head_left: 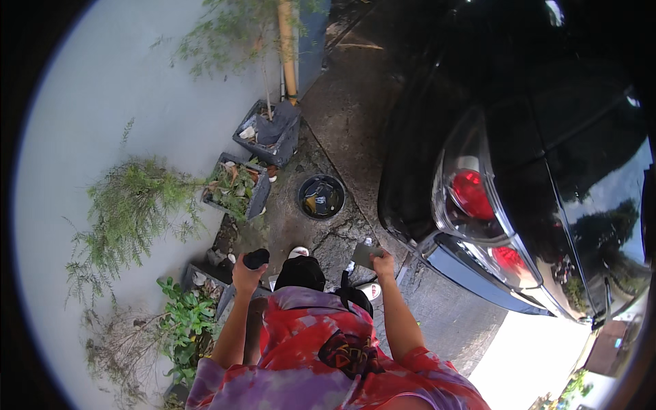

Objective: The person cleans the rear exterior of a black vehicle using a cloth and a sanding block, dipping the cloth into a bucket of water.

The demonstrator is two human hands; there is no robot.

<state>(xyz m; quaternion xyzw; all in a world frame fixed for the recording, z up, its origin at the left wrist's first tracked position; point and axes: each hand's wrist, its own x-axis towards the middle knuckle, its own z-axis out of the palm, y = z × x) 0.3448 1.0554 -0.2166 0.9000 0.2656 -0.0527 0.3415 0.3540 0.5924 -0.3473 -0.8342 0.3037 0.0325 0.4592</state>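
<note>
My left hand point(246, 276) is closed around a dark, rounded object point(256, 258); what kind it is I cannot make out. In my right hand point(385, 266), a flat grey-green rectangular piece point(365, 255) is gripped by its edge. Both hands are held out in front of my body, apart from each other. On the ground beyond them stands a round black tub point(303, 198), with dark contents and something yellowish inside. White footwear point(371, 291) shows below my right hand.
A black car point(574, 102) with a red and clear tail light point(471, 195) stands close on the right. Along the pale wall point(102, 102) at left are grey planters point(258, 195) with shrubs. A yellow pipe point(287, 51) rises at the back. The concrete is cracked.
</note>
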